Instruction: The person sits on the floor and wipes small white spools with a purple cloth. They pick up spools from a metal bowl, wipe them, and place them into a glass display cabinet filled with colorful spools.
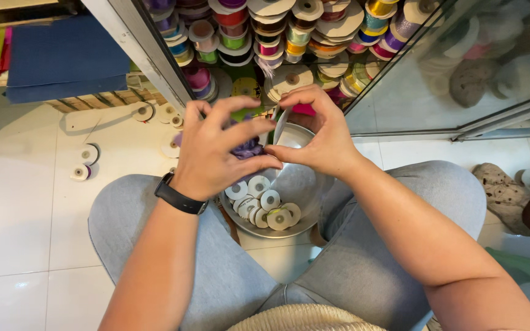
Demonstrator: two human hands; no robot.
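Both hands meet above the person's knees, forearms angling in from either side. From the head view, the left hand [219, 150], a black watch [180, 197] on its wrist, has its fingers spread and curled, with thumb and fingertips pinching a bunch of purple ribbon [248, 148]. The right hand [320, 138] is closed around a white ribbon spool [291, 133], held tilted on edge between thumb and forefinger. Just below them, a metal bowl [305, 190] sits on the white floor between the knees, with several small spools [265, 208] lying inside.
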